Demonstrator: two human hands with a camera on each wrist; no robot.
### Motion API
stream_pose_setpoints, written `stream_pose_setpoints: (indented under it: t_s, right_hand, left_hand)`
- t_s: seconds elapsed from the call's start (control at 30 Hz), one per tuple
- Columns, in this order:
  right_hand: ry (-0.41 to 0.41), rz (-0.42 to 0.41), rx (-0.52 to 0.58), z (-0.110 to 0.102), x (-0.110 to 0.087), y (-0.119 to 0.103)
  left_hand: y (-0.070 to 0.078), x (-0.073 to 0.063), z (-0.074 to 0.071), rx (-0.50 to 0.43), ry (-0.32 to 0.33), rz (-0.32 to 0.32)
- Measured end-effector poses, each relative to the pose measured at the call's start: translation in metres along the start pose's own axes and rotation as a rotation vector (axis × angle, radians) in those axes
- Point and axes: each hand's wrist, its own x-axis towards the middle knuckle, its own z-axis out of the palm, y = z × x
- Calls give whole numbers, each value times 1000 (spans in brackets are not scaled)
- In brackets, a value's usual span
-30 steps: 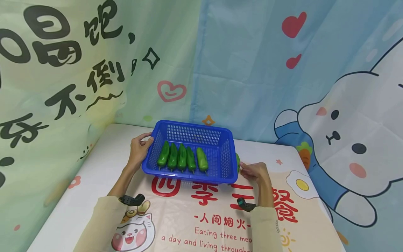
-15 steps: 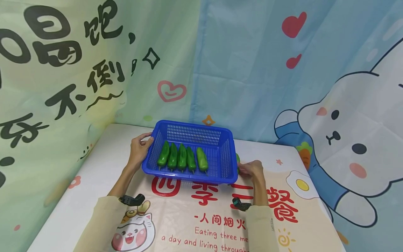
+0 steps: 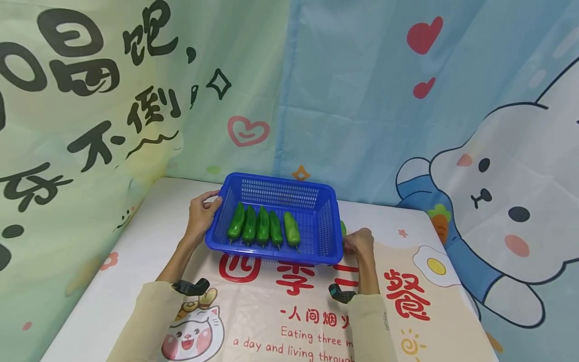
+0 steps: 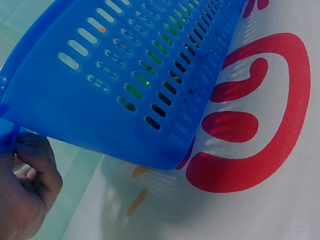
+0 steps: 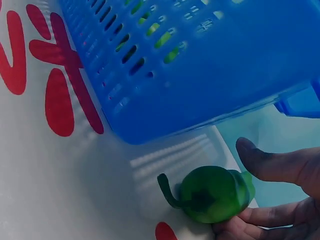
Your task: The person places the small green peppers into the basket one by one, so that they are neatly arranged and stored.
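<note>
A blue plastic basket point(image 3: 322, 236) with slotted walls is on the table, several green peppers point(image 3: 263, 226) lying in a row inside it. My left hand point(image 3: 200, 215) grips the basket's left rim, thumb on top; the left wrist view shows the curled fingers point(image 4: 42, 167) at the rim. Outside the basket's right wall is another green pepper point(image 5: 212, 195), its stem pointing away from the hand. My right hand point(image 3: 360, 242) holds this pepper by its far end, with the thumb point(image 5: 270, 162) on one side and fingers below. The head view hides most of it.
The white table point(image 3: 149, 221) carries a beige printed mat point(image 3: 267, 306) with red lettering. Behind the table hangs a printed cloth backdrop point(image 3: 353, 100), close to the basket's far side. A dark wrist device point(image 3: 192, 287) sits on the left forearm.
My right hand has moved a little left, closer in around the pepper beside the basket. The left hand and the basket have stayed in place.
</note>
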Motion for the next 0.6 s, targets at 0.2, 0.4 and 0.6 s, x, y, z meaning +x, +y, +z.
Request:
stream_pose_setpoints:
  t_s: [0.2, 0.4, 0.6]
  right_hand:
    - [42, 13, -16, 4, -3, -2]
    - [70, 14, -5, 8, -3, -2]
    - [48, 65, 51, 7, 0, 0]
  left_hand:
    - [0, 0, 0, -3, -2, -1]
    - [1, 0, -2, -23, -19, -9]
    - [2, 0, -1, -6, -12, -3]
